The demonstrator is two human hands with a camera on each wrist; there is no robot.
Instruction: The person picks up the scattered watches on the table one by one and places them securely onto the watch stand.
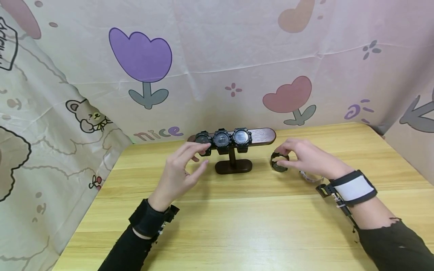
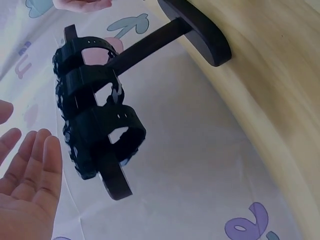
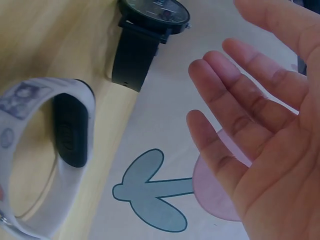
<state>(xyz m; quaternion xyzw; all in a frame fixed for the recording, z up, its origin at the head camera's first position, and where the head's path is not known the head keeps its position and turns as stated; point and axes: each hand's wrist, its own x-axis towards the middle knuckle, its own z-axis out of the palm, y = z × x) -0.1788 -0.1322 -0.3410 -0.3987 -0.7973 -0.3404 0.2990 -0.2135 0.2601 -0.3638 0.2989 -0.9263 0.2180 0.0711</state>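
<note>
Three black watches are strapped side by side on the dark wooden bar of a T-shaped stand. My left hand is raised at the left end, fingers loosely bent and overlapping the leftmost watch; in the left wrist view, a gap shows between those fingers and the watches. To the right of the stand, another black watch rests on the table. My right hand hovers by it, thumb and fingers spread around it in the head view, holding nothing in the right wrist view.
A white patterned fitness band with a black capsule stands on its edge near the right wrist, partly hidden in the head view. The stand's oval base sits on the light wooden table. A printed cloth hangs behind.
</note>
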